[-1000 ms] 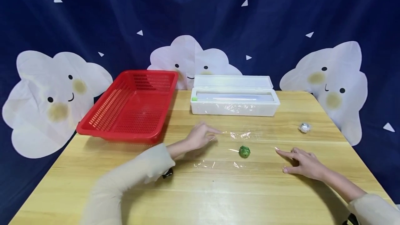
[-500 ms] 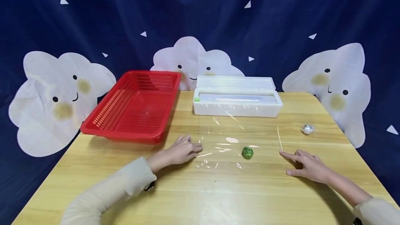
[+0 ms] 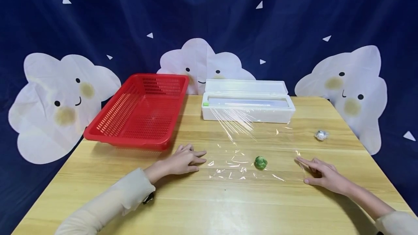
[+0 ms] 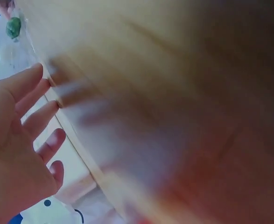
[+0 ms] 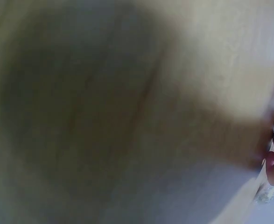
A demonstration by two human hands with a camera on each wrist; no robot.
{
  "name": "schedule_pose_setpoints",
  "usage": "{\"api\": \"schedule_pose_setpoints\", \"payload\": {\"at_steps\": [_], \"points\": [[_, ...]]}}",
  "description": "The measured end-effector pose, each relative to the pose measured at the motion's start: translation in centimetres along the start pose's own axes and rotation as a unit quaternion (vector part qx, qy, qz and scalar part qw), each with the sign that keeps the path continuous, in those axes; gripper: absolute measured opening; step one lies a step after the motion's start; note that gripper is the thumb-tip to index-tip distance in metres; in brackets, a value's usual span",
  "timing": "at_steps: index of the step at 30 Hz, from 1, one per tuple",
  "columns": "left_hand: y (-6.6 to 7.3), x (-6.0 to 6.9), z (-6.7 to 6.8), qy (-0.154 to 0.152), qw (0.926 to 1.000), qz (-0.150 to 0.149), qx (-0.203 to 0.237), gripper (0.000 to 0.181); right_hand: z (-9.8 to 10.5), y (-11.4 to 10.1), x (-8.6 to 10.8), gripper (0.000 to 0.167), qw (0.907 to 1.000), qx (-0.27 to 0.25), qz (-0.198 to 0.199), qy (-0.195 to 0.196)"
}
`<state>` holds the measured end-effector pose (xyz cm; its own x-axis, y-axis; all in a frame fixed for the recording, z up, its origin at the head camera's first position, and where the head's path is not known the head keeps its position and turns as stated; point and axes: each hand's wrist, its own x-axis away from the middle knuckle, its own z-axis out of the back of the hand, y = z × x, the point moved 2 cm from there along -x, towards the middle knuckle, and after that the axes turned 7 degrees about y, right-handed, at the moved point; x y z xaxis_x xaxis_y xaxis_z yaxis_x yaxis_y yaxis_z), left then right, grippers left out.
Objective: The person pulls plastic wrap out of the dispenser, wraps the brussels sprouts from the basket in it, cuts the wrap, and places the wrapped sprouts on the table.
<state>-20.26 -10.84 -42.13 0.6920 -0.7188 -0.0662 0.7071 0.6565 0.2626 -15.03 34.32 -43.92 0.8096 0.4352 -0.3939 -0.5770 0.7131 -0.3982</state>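
A clear sheet of plastic wrap point(image 3: 225, 151) stretches over the wooden table from the front of a white wrap dispenser box point(image 3: 248, 113). On the sheet sits a small round green leafy ball point(image 3: 260, 163), which resembles a Brussels sprout. My left hand point(image 3: 179, 160) is at the sheet's left edge with its fingers extended, holding nothing. In the left wrist view, the fingers of the left hand point(image 4: 24, 121) are spread and slightly bent. At the opposite edge, the straight index finger of my right hand point(image 3: 326, 175) touches the wrap, its thumb apart. The right wrist view shows this hand only partly.
A red perforated plastic basket point(image 3: 135, 119) stands at the back left of the table. The dispenser's lid point(image 3: 246, 86) is raised. A small shiny ball in clear wrapping point(image 3: 321, 135) lies to the right, beyond the right hand. Behind hangs a dark blue cloud-print curtain point(image 3: 228, 10).
My left hand has drawn back left from over the sheet to its left edge. The wrap now shows creases running up to the box. The right hand has shifted slightly right.
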Motion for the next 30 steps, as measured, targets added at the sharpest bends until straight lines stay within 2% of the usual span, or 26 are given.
{"api": "schedule_pose_setpoints", "payload": {"at_steps": [3,5,8,10,12,16,19,25,30], "points": [[0.1,0.0,0.0,0.019,0.9998,0.008,-0.003,0.034,0.0,0.1,0.1,0.072,1.0,-0.005,-0.002,-0.001],[0.4,-0.3,-0.1,0.038,0.9992,0.001,-0.01,0.033,0.0,0.2,0.1,0.073,0.9999,-0.007,-0.008,-0.005],[1.4,-1.0,-0.2,0.047,0.9971,-0.048,-0.035,0.034,0.1,0.2,0.0,0.073,0.9999,-0.006,-0.012,-0.002],[2.2,-1.2,-0.2,0.022,0.995,-0.085,-0.047,0.037,0.0,0.2,0.0,0.072,0.9998,-0.002,-0.017,-0.003],[2.8,-1.1,-0.2,-0.02,0.9928,-0.104,-0.055,0.04,-0.1,0.2,0.0,0.073,0.9996,0.006,-0.028,-0.005],[3.0,-0.5,-0.2,-0.094,0.9905,-0.085,-0.055,0.045,-0.1,0.4,0.2,0.078,0.9969,0.037,-0.067,-0.019],[2.9,-0.1,-0.1,-0.113,0.9887,-0.079,-0.059,0.049,0.0,0.5,0.4,0.081,0.9941,0.06,-0.088,-0.024],[2.8,0.6,-0.3,-0.097,0.9869,-0.093,-0.089,0.054,0.4,0.6,0.5,0.076,0.9936,0.066,-0.09,-0.019],[2.8,1.1,-0.4,-0.072,0.986,-0.107,-0.106,0.056,0.5,-0.1,0.2,0.057,0.9944,0.073,-0.076,-0.012]]}}
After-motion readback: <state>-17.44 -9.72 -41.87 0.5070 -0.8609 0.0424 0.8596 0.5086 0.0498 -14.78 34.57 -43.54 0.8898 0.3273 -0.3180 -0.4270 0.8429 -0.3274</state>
